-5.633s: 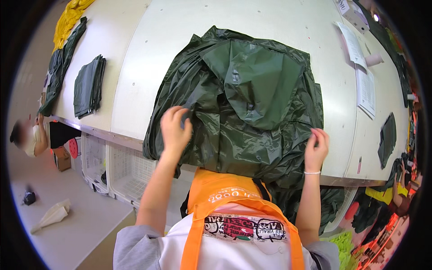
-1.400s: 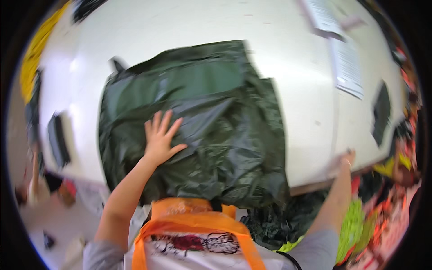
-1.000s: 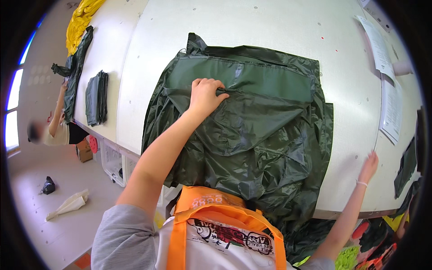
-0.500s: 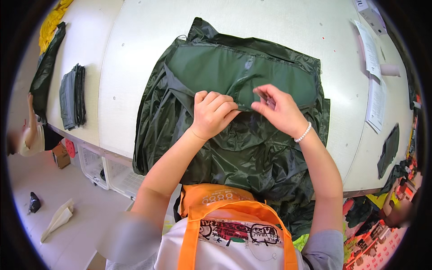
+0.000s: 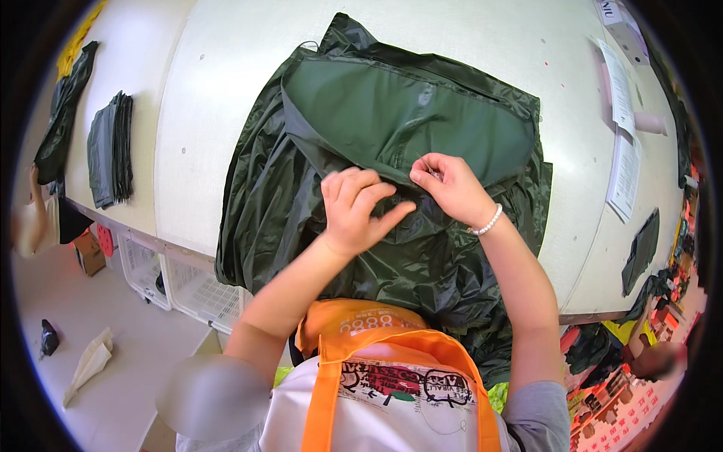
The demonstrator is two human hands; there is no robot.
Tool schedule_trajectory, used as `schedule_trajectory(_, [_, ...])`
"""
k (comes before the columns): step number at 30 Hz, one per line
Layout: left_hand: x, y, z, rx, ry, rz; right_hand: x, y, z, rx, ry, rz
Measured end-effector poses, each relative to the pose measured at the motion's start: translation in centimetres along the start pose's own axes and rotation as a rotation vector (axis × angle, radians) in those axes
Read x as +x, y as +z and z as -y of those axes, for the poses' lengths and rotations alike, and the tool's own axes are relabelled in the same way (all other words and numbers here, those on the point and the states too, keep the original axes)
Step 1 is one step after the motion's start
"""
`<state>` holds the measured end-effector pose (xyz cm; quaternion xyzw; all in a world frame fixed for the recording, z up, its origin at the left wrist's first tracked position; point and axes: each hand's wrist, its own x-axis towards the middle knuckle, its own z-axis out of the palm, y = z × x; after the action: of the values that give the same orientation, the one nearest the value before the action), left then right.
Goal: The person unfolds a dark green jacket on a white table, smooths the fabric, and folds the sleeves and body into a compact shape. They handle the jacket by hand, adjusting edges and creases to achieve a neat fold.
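A dark green garment of shiny, thin fabric (image 5: 301, 218) lies heaped on the table in front of me, its smoother inner panel (image 5: 467, 128) showing at the top with a seam down the middle. Over the panel's lower edge, my left hand (image 5: 352, 207) has its thumb and curled fingers apart, with nothing visible between them. Just to its right, my right hand (image 5: 452, 184) is closed at the fingertips round a small metallic item, mostly hidden in the palm; its kind is unclear. A beaded bracelet circles that wrist.
A stack of folded dark pieces (image 5: 111, 151) lies at the left of the white table (image 5: 226, 45). Paper sheets (image 5: 623, 166) and a small folded dark piece (image 5: 640, 250) are at the right. Beneath the left edge stand white plastic crates (image 5: 199, 286). Other people work at both sides.
My left hand has let go of the fabric edge and spread its thumb away. The right hand has come slightly down and left, its fingertips drawn together. The view has shifted a little.
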<state>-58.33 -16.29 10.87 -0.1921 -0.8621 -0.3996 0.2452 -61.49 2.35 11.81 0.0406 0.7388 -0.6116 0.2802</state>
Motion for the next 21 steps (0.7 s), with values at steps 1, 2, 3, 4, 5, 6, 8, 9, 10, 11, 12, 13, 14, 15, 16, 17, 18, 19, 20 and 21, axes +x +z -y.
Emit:
schedule_trajectory(1, [-0.8,-0.1,-0.2,-0.146,-0.088,0.032,-0.2,0.4,-0.4,-0.030,-0.030,-0.048])
schedule_trajectory(2, [-2.0,0.3,-0.5,-0.263,-0.308,0.142,-0.3,0.7,-0.5,-0.045,-0.062,-0.083])
schedule_trajectory(3, [-1.5,0.6,-1.5,-0.425,-0.617,0.180,-0.5,1.1,-0.6,-0.061,-0.093,-0.114])
schedule_trajectory(4, [-1.0,0.9,-2.3,-0.586,-0.926,0.214,-0.7,1.5,-0.6,-0.075,-0.125,-0.145])
schedule_trajectory(5, [-1.0,1.1,-2.1,-0.693,-1.090,0.235,-1.2,2.0,-0.3,-0.097,-0.115,-0.156])
schedule_trajectory(6, [-0.9,1.3,-1.9,-0.793,-1.121,0.214,-1.3,2.0,-0.3,-0.055,-0.107,-0.161])
schedule_trajectory(8, [-0.7,1.6,-1.8,-0.994,-1.177,0.175,-1.6,1.8,-0.3,0.032,-0.091,-0.175])
schedule_trajectory(9, [-0.7,1.5,-1.8,-1.003,-1.191,0.186,-1.8,1.6,-0.7,0.144,-0.146,-0.142])
schedule_trajectory(10, [-0.6,1.5,-1.8,-1.033,-1.187,0.173,-2.2,1.1,-0.6,0.177,-0.209,-0.138])
schedule_trajectory(11, [-0.5,1.5,-1.9,-1.063,-1.183,0.160,-2.7,0.5,-0.7,0.201,-0.174,-0.168])
schedule_trajectory(12, [-0.6,1.5,-2.0,-1.095,-1.181,0.147,-3.2,-0.2,-0.9,0.222,-0.137,-0.197])
schedule_trajectory(13, [-0.5,1.5,-2.1,-1.112,-1.174,0.165,-3.6,-0.7,-0.9,0.159,-0.114,-0.170])
schedule_trajectory(14, [-0.5,1.5,-2.1,-1.125,-1.171,0.160,-3.9,-0.7,-0.8,0.088,-0.118,-0.141])
schedule_trajectory(15, [-0.5,1.6,-2.1,-1.139,-1.166,0.158,-4.2,-0.8,-0.6,0.017,-0.121,-0.117])
schedule_trajectory(16, [-0.5,1.7,-2.1,-1.154,-1.162,0.156,-4.4,-0.9,-0.5,-0.053,-0.125,-0.091])
schedule_trajectory(17, [-0.7,1.8,-2.0,-1.169,-1.161,0.152,-4.5,-0.6,-0.3,-0.074,-0.181,-0.115])
schedule_trajectory(18, [-0.6,1.7,-2.1,-1.168,-1.151,0.158,-4.5,-0.5,-0.2,-0.086,-0.205,-0.120])
schedule_trajectory(19, [-0.3,1.6,-2.2,-1.168,-1.141,0.164,-4.4,-0.5,-0.1,-0.098,-0.229,-0.124])
schedule_trajectory(20, [-0.2,1.5,-2.3,-1.168,-1.131,0.168,-4.4,-0.5,0.0,-0.111,-0.253,-0.128])
schedule_trajectory(21, [-0.2,1.5,-2.3,-1.160,-1.128,0.174,-4.4,-0.4,0.2,-0.126,-0.268,-0.127])
